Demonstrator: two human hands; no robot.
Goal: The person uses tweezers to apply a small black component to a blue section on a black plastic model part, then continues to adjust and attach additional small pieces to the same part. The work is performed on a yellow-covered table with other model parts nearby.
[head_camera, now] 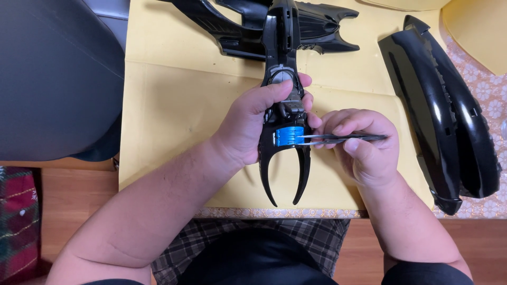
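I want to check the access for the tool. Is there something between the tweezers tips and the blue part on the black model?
Nothing visible blocks it. The tweezers in the right hand already reach the blue part from the side. The left hand grips the black model above that spot, its fingers clear of the tips.

Bare left hand (248, 124) and bare right hand (362, 145), no rings, no watch. Arms bare too, no sleeves. Dark shorts over the knees.
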